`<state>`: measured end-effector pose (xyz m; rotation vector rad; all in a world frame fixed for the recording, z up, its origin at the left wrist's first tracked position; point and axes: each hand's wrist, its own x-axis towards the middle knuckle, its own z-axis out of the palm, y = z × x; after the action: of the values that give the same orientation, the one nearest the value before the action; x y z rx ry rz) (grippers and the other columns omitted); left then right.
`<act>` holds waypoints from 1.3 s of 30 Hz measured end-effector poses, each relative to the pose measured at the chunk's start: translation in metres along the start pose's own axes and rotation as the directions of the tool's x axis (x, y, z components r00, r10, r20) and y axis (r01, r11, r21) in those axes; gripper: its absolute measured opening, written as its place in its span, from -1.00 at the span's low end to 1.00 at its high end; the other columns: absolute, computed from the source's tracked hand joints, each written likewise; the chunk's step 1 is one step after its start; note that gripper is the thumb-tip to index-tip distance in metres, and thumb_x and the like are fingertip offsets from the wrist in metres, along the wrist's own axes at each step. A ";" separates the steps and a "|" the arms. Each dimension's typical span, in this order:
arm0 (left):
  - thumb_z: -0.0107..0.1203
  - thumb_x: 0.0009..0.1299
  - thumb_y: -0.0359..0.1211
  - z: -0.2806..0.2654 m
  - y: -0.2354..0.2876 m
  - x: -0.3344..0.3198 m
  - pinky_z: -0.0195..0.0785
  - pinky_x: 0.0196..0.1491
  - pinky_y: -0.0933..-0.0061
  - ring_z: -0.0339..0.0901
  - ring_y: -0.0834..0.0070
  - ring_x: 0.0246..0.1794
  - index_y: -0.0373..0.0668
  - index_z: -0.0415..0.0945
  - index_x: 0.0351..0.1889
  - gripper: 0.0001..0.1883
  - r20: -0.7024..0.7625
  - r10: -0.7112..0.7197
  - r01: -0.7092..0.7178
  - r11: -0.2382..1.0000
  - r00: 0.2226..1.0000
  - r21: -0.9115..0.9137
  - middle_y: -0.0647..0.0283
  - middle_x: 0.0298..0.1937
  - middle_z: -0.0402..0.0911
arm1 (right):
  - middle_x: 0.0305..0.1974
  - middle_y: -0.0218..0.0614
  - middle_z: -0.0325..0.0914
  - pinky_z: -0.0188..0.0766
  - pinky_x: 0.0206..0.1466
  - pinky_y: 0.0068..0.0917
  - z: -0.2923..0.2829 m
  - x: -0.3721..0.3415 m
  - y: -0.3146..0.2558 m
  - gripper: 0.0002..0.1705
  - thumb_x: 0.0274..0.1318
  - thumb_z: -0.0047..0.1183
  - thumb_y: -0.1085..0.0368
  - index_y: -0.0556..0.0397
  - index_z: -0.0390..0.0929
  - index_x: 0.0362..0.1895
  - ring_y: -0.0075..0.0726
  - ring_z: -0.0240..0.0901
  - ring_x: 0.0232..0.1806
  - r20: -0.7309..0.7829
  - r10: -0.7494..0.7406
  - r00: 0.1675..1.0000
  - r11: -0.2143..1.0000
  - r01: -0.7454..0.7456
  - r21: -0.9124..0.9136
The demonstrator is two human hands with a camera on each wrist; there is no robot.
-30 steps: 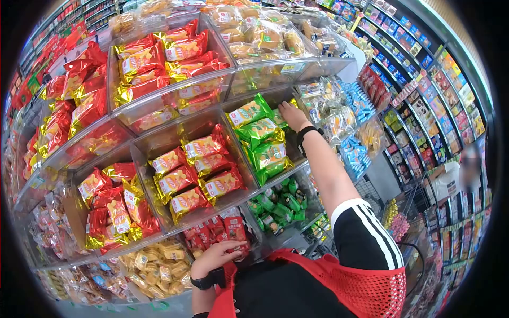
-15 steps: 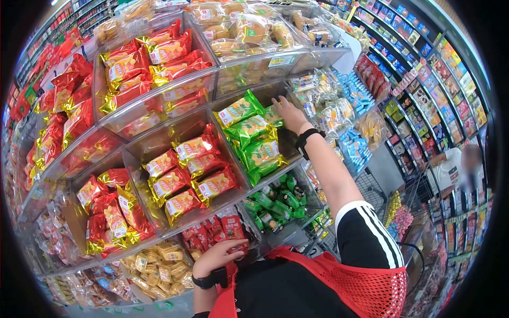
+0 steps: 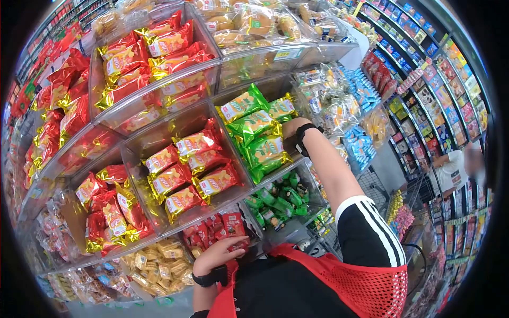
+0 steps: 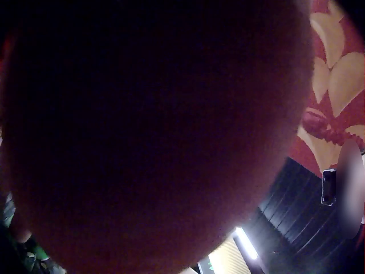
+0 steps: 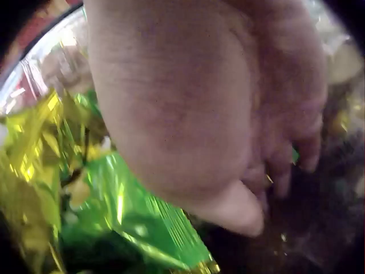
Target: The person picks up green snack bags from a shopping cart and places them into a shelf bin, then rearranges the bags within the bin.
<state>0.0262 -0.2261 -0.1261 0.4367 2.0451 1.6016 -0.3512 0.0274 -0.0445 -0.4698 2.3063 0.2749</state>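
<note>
My right hand (image 3: 290, 129) reaches down into the right end of a clear bin of green snack packets (image 3: 265, 151), its fingers hidden there in the head view. In the right wrist view the thumb and fingers point loosely down over the dark bin floor, beside a green packet (image 5: 142, 211) with gold crimped ends. A smaller-looking green packet (image 3: 282, 107) lies just above the wrist at the bin's back. My left hand (image 3: 218, 255), fingers extended, is low in front at a bin of small red packets (image 3: 233, 225). The left wrist view is mostly covered by dark, blurred skin.
Clear dividers separate bins of red-and-gold packets (image 3: 193, 164) to the left. Bagged bread (image 3: 254, 21) sits on the tier above. Small green packets (image 3: 283, 199) fill a bin below my right forearm. A person (image 3: 450, 169) stands by the shelves at right.
My right hand has drawn back from the bin's rear right corner and gone down nearer the front. The green packet it covered there now shows. My left hand has stayed put.
</note>
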 end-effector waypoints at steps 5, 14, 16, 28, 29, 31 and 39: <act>0.09 0.43 -0.27 -0.006 -0.003 -0.010 0.38 0.06 0.43 0.55 0.40 0.02 -0.11 0.30 0.35 -0.48 0.009 -0.164 0.165 0.984 0.986 -0.074 0.07 0.12 0.55 | -0.26 -0.17 0.66 0.46 -0.21 -0.13 0.010 0.095 0.037 -0.71 -0.24 0.14 0.21 -0.03 0.70 -0.33 -0.08 0.59 -0.29 0.099 0.062 0.993 0.992 -0.073 0.108; 0.07 0.45 -0.26 -0.004 -0.015 0.002 0.40 -0.06 0.50 0.56 0.52 -0.19 -0.13 0.29 0.35 -0.49 -0.016 -0.138 0.135 0.981 0.990 -0.139 0.16 0.00 0.60 | -0.17 -0.06 0.63 0.42 -0.13 -0.14 -0.005 0.100 0.039 -0.64 -0.14 0.03 0.25 0.05 0.65 -0.19 -0.03 0.57 -0.20 -0.025 0.024 0.999 0.994 -0.022 0.109; 0.06 0.46 -0.26 -0.001 -0.009 0.009 0.40 -0.07 0.51 0.55 0.54 -0.20 -0.16 0.29 0.35 -0.49 0.002 -0.116 0.115 0.979 0.993 -0.168 0.18 -0.04 0.60 | -0.13 -0.07 0.63 0.44 -0.10 -0.17 -0.006 0.087 0.033 -0.62 -0.14 0.04 0.23 0.00 0.66 -0.16 -0.02 0.58 -0.15 -0.064 0.054 0.996 0.988 -0.044 0.147; 0.03 0.47 -0.23 0.007 0.021 0.006 0.37 0.06 0.43 0.52 0.46 -0.04 -0.16 0.27 0.35 -0.48 0.068 -0.155 0.156 0.988 0.986 -0.010 0.12 0.00 0.57 | 0.14 -0.24 0.53 0.34 0.18 -0.27 0.021 0.047 0.073 -0.47 0.00 -0.08 0.36 -0.11 0.53 0.14 -0.09 0.43 0.17 -0.106 -0.261 0.960 0.947 0.276 0.164; 0.03 0.48 -0.23 0.010 0.024 0.005 0.36 0.08 0.42 0.52 0.46 -0.02 -0.17 0.27 0.35 -0.48 0.053 -0.124 0.123 0.992 0.991 0.020 0.11 0.02 0.57 | 0.06 -0.22 0.58 0.39 0.10 -0.29 0.029 0.037 0.088 -0.51 0.04 -0.11 0.35 -0.03 0.53 0.11 -0.10 0.47 0.10 -0.207 -0.338 0.918 0.917 0.371 0.145; 0.03 0.48 -0.23 0.016 0.029 0.006 0.35 0.11 0.42 0.51 0.47 0.04 -0.18 0.26 0.36 -0.48 0.032 -0.056 0.053 0.995 0.998 0.081 0.09 0.06 0.56 | -0.04 -0.17 0.60 0.42 0.03 -0.33 0.045 -0.029 0.096 -0.56 0.13 -0.12 0.34 0.04 0.50 0.12 -0.15 0.50 0.03 -0.395 -0.298 0.869 0.842 0.434 0.321; -0.01 0.50 -0.18 0.080 0.029 0.066 0.13 0.35 0.36 0.27 0.27 0.35 -0.19 0.20 0.39 -0.45 0.418 -0.034 0.040 0.999 0.908 -0.006 -0.01 0.34 0.32 | 0.10 -0.28 0.53 0.40 0.13 -0.41 0.234 -0.258 0.148 -0.54 0.32 -0.02 0.21 0.15 0.38 0.23 -0.35 0.44 0.11 -0.530 -0.206 0.823 0.272 0.568 0.777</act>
<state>0.0158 -0.1187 -0.1254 0.6682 1.7034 1.3580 -0.0951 0.3045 -0.0135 -0.4777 2.0968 -1.4408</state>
